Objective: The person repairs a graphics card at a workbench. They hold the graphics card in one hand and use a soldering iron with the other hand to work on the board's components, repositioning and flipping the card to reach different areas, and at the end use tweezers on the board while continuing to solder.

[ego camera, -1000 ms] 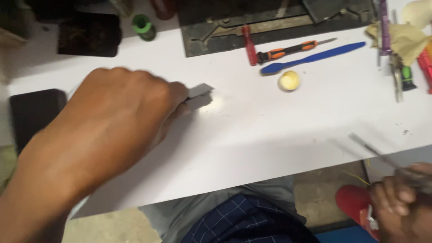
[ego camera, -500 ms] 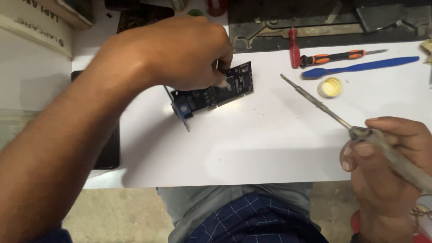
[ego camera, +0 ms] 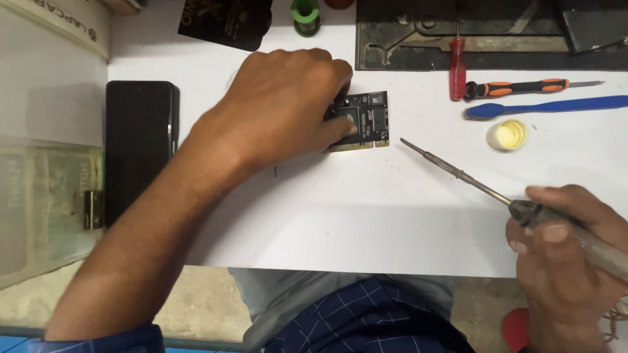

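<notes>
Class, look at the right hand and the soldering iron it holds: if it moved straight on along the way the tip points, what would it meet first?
Probably the circuit board under the left hand. The right hand aims the soldering iron up-left at the board's gold-edged corner; only bare white table lies between.

One camera, up on the head.
It looks straight down, close over the white table [ego camera: 392, 216], with the person's lap at the bottom edge.
</notes>
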`<state>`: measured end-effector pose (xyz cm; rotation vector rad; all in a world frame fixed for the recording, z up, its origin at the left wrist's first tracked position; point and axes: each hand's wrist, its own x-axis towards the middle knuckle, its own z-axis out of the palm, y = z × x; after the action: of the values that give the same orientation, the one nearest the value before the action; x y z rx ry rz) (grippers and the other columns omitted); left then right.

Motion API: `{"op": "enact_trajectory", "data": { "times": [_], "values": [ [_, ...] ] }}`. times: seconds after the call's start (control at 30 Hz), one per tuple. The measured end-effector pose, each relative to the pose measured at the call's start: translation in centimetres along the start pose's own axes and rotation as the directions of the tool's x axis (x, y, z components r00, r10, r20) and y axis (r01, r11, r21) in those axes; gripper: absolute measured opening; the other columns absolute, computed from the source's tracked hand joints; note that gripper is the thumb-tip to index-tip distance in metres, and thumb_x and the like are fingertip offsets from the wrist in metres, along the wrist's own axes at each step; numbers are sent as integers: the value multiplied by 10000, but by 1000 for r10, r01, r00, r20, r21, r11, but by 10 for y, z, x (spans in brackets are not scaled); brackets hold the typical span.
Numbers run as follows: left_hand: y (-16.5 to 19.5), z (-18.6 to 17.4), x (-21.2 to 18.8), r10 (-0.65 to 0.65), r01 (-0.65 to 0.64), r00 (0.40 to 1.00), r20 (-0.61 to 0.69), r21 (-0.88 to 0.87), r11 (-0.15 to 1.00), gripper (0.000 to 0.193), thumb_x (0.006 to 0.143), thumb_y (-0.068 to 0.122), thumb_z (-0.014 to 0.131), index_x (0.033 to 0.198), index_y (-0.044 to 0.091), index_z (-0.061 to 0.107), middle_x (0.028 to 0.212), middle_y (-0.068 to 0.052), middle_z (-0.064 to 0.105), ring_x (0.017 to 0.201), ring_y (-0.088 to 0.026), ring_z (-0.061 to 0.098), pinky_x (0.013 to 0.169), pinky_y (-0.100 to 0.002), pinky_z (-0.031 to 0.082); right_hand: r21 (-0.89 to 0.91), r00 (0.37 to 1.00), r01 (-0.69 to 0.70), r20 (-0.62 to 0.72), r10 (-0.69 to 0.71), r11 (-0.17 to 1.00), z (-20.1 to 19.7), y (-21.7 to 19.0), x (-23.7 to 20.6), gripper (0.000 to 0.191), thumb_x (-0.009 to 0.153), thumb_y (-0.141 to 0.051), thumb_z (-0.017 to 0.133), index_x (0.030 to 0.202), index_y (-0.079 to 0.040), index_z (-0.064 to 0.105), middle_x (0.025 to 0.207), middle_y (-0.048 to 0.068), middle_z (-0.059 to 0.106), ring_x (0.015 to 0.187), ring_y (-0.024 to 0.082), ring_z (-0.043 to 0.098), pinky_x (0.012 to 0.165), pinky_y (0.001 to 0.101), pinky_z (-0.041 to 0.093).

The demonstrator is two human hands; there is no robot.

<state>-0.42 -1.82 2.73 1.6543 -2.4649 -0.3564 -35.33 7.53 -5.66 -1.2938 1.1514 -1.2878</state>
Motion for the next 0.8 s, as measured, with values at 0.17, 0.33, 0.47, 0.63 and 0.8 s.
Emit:
{"op": "enact_trajectory", "data": {
  "times": [0.17,0.33,0.47,0.63,0.8],
  "values": [
    [-7,17,-3,-43,43,996,-76,-1,999,406,716,273,884,947,-23,729,795,-171,687,658,-311,675,676,-498,536,-25,1000,19,-7,-19,1000,9,9,-2,362,1089,-192,649,1294,88,542,897,147,627,707,174,599,687,277,512],
    [-12,39,-16,-38,23,971,-237,-67,997,363,734,213,861,1002,-3,746,829,-155,677,758,-277,638,768,-507,467,-120,998,57,39,-52,991,20,18,-8,381,1073,-121,643,1366,84,513,948,130,573,741,159,574,723,282,501],
    [-11,49,-24,-14,-6,925,-379,-51,999,259,756,-63,698,1012,-39,733,829,-180,631,749,-243,584,733,-463,459,-135,998,63,22,-60,989,37,27,-19,272,1116,-67,629,1317,87,528,937,122,545,764,143,553,743,260,475],
    [-17,47,-29,-17,-26,918,-395,-103,994,228,700,-181,602,862,-40,680,802,-185,568,719,-228,534,612,-424,431,-278,984,180,34,-178,944,47,32,-18,224,1068,-113,636,1194,55,558,999,126,593,765,134,584,744,227,489],
    [-24,47,-32,-14,-47,911,-413,-138,989,231,695,-191,590,853,-39,665,809,-177,550,717,-212,511,550,-400,404,-428,961,274,92,-260,861,50,29,-21,222,1069,-135,694,1145,44,586,1000,145,616,741,142,580,697,213,476]
  ]
}}
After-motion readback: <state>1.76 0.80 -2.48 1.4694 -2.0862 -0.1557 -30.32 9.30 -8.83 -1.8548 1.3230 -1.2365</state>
